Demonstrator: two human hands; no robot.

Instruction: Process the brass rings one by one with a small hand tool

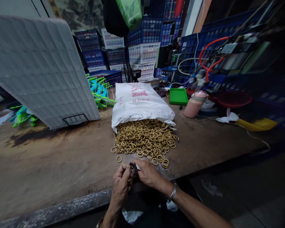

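Note:
My left hand [120, 186] is closed at the table's front edge, its fingers pinching a gold-coloured ring that shows only in slivers between them. Close beside it, my right hand [148, 172] grips a small tool [133, 166] with a dark end and a pale part. The dark end points at the left fingertips; whether it touches the ring I cannot tell. Just beyond both hands lies a heap of gold rings [142, 137], spilling from the mouth of a white printed sack [142, 98]. One loose ring [119, 159] rests apart, left of the heap.
A tall white ribbed panel [49, 69] leans at the left, near green and turquoise plastic pieces [101, 90]. On the right stand a pink bottle [195, 104], a green tray [178, 96] and a machine with red hoses [235, 57]. Stacked crates [144, 52] line the back.

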